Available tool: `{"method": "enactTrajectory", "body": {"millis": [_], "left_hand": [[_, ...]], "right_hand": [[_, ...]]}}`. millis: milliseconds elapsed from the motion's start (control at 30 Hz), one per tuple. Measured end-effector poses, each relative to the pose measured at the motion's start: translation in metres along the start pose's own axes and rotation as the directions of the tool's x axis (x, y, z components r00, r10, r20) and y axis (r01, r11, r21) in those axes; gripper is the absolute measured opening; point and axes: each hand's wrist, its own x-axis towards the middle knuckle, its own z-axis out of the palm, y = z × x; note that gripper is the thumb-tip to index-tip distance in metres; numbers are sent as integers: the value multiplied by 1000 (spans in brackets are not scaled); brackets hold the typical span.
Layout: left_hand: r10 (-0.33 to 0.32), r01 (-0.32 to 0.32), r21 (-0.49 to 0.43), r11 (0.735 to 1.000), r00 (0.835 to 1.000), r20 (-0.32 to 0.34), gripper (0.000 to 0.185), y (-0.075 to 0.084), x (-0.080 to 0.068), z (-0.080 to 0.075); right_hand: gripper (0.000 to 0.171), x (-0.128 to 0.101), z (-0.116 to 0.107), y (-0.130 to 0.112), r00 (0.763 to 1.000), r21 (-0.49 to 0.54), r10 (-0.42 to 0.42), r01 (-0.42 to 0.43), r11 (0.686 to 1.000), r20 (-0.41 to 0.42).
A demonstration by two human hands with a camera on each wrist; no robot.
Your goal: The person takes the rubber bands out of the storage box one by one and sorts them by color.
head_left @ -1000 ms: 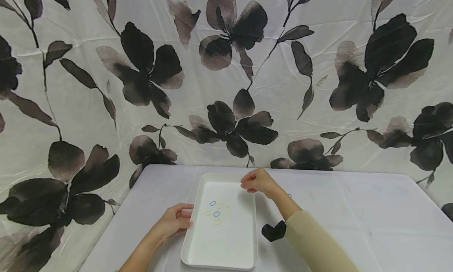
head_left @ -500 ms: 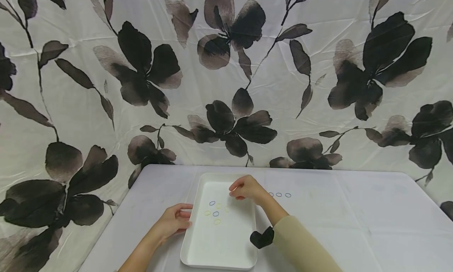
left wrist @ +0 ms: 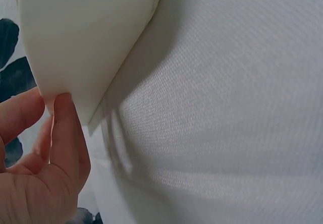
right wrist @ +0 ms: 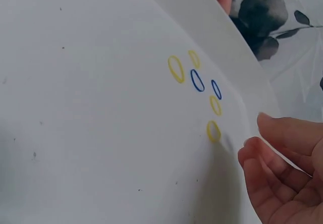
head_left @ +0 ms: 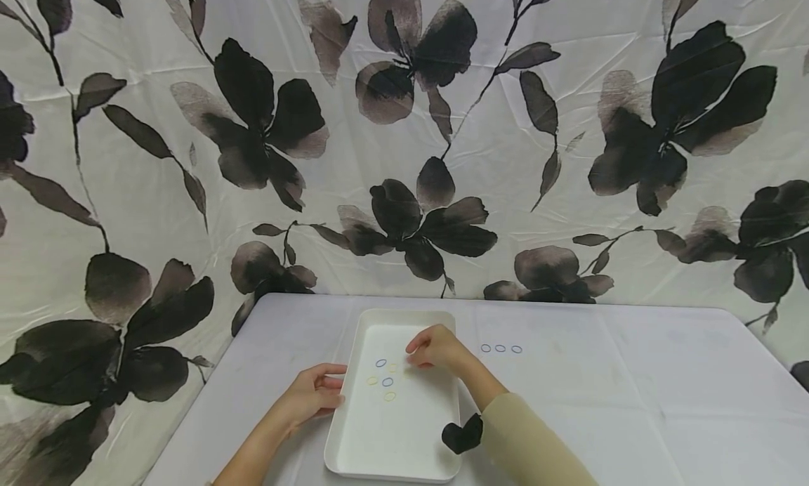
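A white tray [head_left: 354, 342] lies on the table with several small rubber bands in it, blue bands [head_left: 380, 363] and yellow bands [head_left: 390, 396]. My left hand [head_left: 312, 395] grips the tray's left rim; in the left wrist view its fingers [left wrist: 63, 143] pinch the tray's edge [left wrist: 86, 37]. My right hand [head_left: 431, 348] hovers over the tray's far part with fingers curled and nothing visible in them. In the right wrist view its fingertips [right wrist: 255, 151] are just right of a yellow band [right wrist: 213, 131] on the tray floor [right wrist: 101, 133].
Three blue bands [head_left: 501, 348] lie in a row on the grey table [head_left: 632, 402], right of the tray. A floral cloth [head_left: 404, 156] hangs behind the table's far edge. A black strap [head_left: 461, 435] sits at my right wrist.
My right hand has moved left from the tray's right rim to over the bands inside it, uncovering the three blue bands on the table. The left hand has stayed on the rim.
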Motion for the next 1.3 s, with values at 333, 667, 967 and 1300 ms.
{"method": "enactTrajectory", "body": {"millis": [333, 667, 967, 1300], "left_hand": [[-4, 4, 11, 1000, 1000, -19, 57, -1, 1, 1], [3, -3, 5, 1000, 1000, 11, 58, -1, 1, -1], [3, -2, 10, 1000, 1000, -12, 58, -1, 0, 1], [-2, 2, 11, 1000, 1000, -8, 58, -1, 0, 1]], "right_hand": [[15, -1, 9, 2, 999, -128, 31, -35, 991, -35], [22, -4, 18, 8, 998, -251, -2, -13, 968, -56], [17, -8, 18, 7, 998, -309, -60, 47, 950, -31], [15, -13, 15, 6, 988, -324, -133, 152, 934, 80]]}}
